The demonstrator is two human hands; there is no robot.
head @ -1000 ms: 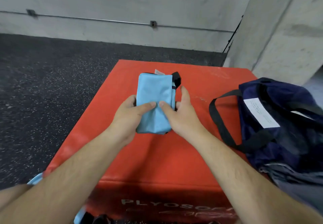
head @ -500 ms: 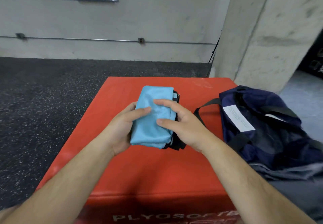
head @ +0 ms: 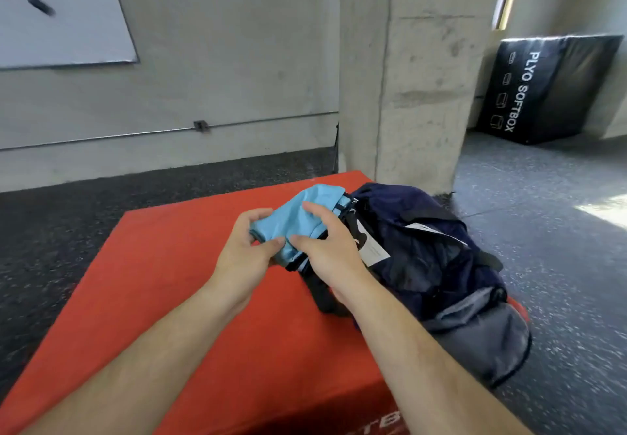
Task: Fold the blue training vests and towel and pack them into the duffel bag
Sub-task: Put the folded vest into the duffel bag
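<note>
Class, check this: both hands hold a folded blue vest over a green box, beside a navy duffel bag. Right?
The head view shows the box is red, not green. The left hand and right hand do hold the folded blue vest beside the navy duffel bag.

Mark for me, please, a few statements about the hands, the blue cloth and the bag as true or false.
1. The left hand and the right hand both grip the folded blue bundle. True.
2. The duffel bag lies on the floor, clear of the red box. False: it lies on the box, at its right edge.
3. The bundle is already inside the bag. False: it is held above the box, just left of the bag.
4. A black box lettered PLYO SOFTBOX stands beyond the concrete pillar. True.
</note>
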